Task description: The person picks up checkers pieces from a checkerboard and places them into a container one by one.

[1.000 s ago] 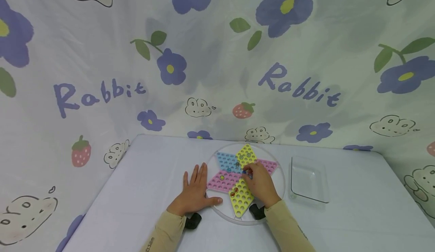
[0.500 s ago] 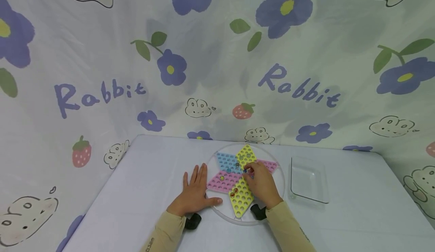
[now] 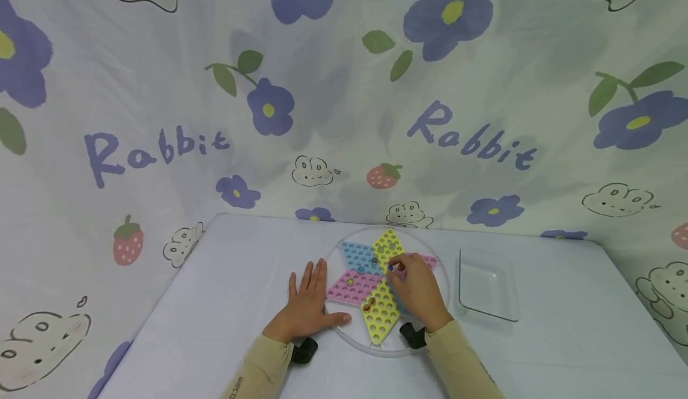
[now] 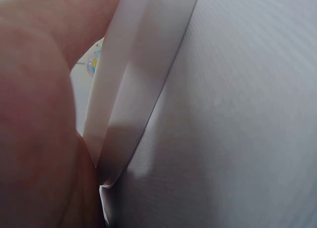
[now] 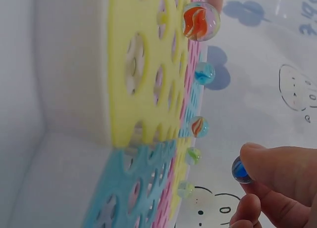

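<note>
My right hand point(image 3: 419, 288) pinches a dark blue marble point(image 5: 241, 170) between thumb and fingers, over the middle of a round Chinese checkers board point(image 3: 379, 325). In the right wrist view, air shows between this marble and the board's holes. My left hand point(image 3: 305, 310) lies flat with fingers spread at the board's left rim, its thumb reaching over the edge. Orange-swirled marbles point(image 5: 200, 21) sit in the near yellow point. A light blue marble point(image 5: 204, 73), another orange one point(image 5: 198, 126) and two greenish ones point(image 5: 193, 156) sit farther back. A yellow-green marble point(image 3: 350, 282) rests in the pink section.
A clear rectangular tray point(image 3: 489, 314) stands on the white table right of the board. Black wrist devices point(image 3: 412, 335) sit below both hands. A printed curtain point(image 3: 344, 118) hangs behind the table's far edge.
The right hand, pinching the blue marble, has shifted slightly right and away from the board's centre. My left hand has stayed in place.
</note>
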Motion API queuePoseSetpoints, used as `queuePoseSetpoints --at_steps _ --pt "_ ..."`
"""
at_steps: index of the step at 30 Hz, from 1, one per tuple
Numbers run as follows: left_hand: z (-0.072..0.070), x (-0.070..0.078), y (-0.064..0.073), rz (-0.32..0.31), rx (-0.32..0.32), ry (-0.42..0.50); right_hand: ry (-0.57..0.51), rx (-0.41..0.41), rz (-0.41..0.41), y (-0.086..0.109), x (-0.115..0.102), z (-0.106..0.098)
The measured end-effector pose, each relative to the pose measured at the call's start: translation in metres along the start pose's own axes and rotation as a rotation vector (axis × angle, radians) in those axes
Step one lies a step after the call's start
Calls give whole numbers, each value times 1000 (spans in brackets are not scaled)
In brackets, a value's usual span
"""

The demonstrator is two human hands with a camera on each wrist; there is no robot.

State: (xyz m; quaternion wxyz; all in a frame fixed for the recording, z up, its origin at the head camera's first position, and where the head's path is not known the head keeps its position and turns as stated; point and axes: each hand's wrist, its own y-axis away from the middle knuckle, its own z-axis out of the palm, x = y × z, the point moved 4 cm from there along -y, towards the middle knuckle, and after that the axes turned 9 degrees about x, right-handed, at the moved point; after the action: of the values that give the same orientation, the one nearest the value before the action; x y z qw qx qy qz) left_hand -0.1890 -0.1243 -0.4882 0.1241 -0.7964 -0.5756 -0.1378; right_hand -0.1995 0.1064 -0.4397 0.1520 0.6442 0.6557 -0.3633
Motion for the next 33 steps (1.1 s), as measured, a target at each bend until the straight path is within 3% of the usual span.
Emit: queuePoseSetpoints --at_steps 33 --pt "4 -3 -2 10 18 -15 12 85 -46 0 8 -39"
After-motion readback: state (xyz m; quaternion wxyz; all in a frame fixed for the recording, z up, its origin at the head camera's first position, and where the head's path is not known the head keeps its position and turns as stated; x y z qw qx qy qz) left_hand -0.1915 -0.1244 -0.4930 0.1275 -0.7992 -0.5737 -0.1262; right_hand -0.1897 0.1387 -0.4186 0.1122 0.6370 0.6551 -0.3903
